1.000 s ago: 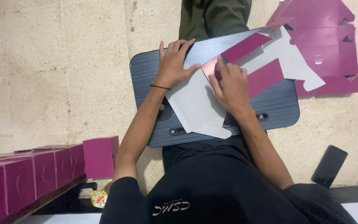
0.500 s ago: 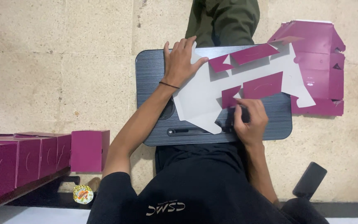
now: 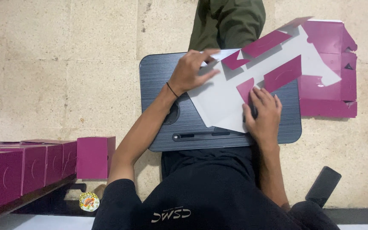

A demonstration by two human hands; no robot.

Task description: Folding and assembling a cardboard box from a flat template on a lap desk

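Note:
A flat cardboard box blank (image 3: pixel 222 100), white inside with magenta flaps, lies across a dark ribbed lap desk (image 3: pixel 158 81). My left hand (image 3: pixel 191 70), a thin band on its wrist, grips the blank's far left edge between thumb and fingers. My right hand (image 3: pixel 263 114) lies palm down on the blank's near right part. Its fingertips press a small folded magenta flap (image 3: pixel 244 88). Two larger magenta flaps (image 3: pixel 282 73) stand folded over just beyond the right hand.
A pile of flat magenta blanks (image 3: pixel 329 81) lies on the stone floor to the right of the desk. Assembled magenta boxes (image 3: pixel 43 164) line up at lower left. A dark phone (image 3: pixel 323 186) lies at lower right. A leg in olive trousers (image 3: pixel 231 21) is beyond the desk.
My right hand slid from the blank's middle down toward its near edge and settled flat by the small flap. The blank turned slightly. My left hand stayed on the far edge.

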